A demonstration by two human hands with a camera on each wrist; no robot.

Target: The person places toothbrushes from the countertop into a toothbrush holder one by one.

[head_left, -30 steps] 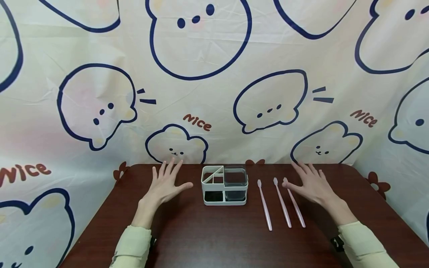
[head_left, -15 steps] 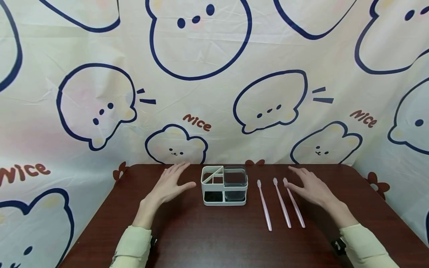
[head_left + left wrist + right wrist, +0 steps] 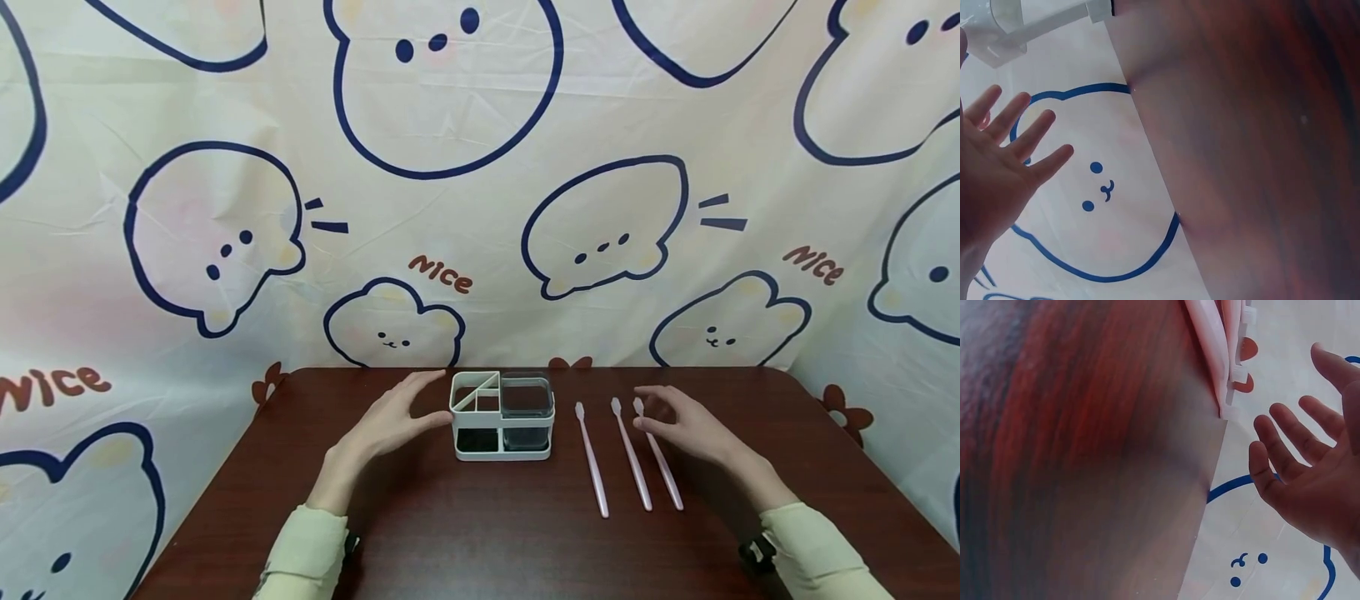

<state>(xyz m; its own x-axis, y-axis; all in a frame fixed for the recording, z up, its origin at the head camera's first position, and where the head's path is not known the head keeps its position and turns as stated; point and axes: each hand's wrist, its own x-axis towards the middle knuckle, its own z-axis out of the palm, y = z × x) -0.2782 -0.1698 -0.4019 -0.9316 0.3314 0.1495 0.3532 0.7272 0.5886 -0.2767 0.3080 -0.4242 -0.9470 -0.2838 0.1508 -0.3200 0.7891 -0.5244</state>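
While the left hand (image 3: 393,421) stands just beside the left wall of the holder (image 3: 501,421), fingers and thumb spread wide, contact cannot be confirmed. Right of the holder, the right hand (image 3: 693,425) hovers near the outermost of three pink toothbrushes (image 3: 632,454), thumb and fingers parted, holding nothing. The holder, upright on the table (image 3: 465,533), is probably light, rigid and slightly slippery; its side walls should give the surest hold. The toothbrushes, presumably light and stiff, suit a mid-handle pinch.

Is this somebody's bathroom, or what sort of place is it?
Probably a staged tabletop workspace rather than a bathroom: a cartoon-bear backdrop hangs close behind the dark wood-grain table, where three pale pink toothbrushes lie spread beside a white divided organizer.
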